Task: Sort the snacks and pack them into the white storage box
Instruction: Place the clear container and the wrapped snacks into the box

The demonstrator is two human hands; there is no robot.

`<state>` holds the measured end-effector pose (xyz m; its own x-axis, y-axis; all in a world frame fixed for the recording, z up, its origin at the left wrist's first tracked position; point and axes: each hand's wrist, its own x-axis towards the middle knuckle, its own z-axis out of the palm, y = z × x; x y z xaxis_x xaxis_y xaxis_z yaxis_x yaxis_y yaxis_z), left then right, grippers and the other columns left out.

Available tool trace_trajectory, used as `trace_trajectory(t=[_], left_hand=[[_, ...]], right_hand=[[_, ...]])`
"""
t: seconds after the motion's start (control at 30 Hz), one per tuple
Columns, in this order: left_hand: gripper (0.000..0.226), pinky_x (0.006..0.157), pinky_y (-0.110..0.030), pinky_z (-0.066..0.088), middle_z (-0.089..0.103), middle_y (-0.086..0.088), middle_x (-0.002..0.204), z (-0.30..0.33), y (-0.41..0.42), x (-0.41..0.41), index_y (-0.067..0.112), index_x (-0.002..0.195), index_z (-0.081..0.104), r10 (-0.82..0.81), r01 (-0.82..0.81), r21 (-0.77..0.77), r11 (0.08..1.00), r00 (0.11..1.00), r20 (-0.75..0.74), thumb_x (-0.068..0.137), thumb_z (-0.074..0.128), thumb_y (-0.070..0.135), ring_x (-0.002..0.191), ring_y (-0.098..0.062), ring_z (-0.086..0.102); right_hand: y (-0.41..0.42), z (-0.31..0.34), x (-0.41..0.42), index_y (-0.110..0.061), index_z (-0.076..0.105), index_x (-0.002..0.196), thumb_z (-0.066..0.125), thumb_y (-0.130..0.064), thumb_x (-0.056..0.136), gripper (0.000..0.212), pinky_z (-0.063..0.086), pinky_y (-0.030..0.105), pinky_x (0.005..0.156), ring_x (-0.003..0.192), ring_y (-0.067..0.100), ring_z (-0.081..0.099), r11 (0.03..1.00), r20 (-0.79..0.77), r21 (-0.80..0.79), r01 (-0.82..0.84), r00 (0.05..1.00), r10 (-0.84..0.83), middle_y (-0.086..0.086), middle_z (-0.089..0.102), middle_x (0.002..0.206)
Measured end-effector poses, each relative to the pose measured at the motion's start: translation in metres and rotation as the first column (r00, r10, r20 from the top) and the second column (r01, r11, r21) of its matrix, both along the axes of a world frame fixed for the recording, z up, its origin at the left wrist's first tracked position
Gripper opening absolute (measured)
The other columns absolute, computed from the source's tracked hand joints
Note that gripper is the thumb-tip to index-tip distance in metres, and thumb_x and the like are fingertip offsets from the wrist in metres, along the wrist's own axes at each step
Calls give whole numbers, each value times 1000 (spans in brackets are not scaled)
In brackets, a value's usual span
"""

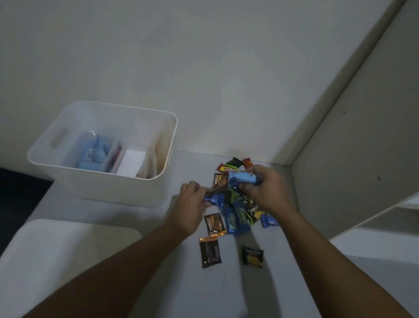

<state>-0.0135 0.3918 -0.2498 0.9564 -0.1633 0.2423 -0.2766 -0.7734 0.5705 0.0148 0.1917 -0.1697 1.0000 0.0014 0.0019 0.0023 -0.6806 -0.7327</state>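
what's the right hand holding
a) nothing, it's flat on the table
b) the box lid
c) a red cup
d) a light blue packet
d: the right hand has its fingers curled round a light blue packet, held above the pile of snacks.

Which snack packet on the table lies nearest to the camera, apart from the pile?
The dark brown packet with an orange top edge, lying alone below the pile. The black-and-yellow packet lies beside it, slightly farther up.
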Motion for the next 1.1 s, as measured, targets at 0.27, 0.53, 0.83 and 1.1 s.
trace_trajectory(t=[0.27, 0.53, 0.83, 1.1], left_hand=[[20, 88, -35, 34, 54, -20, 108, 99, 100, 42, 4, 107, 61, 276, -281, 39, 959, 956, 103, 90, 59, 13, 105, -36, 46], [31, 95, -39, 42, 57, -21, 119, 82, 193, 60, 5, 114, 61, 510, -440, 296, 848, 829, -229, 92, 59, 27, 114, -38, 52], [51, 102, -42, 43, 55, -17, 130, 72, 204, 74, 6, 128, 45, 430, -413, 143, 899, 777, -460, 89, 63, 33, 118, -36, 53], [42, 103, -47, 42, 57, -15, 128, 91, 138, 57, 7, 125, 55, 326, -326, -28, 945, 945, 19, 89, 57, 28, 120, -34, 50]], right_hand=[[118, 84, 52, -12, 67, 86, 80, -3, 73, 20, 62, 40, 60, 69, 29, 69, 960, 93, 264, -88, 993, 66, 19, 69, 85], [239, 71, 74, -18, 58, 75, 84, -4, 70, 29, 62, 44, 63, 79, 31, 69, 897, -184, 441, -13, 977, 105, 12, 62, 86], [264, 25, 93, -9, 45, 138, 62, -1, 85, 56, 59, 52, 75, 112, 37, 56, 879, -387, 457, 134, 920, 60, 17, 50, 133], [169, 33, 93, -4, 60, 106, 59, 2, 84, 23, 61, 44, 69, 78, 26, 65, 840, -285, 502, 206, 956, -65, 14, 61, 86]])
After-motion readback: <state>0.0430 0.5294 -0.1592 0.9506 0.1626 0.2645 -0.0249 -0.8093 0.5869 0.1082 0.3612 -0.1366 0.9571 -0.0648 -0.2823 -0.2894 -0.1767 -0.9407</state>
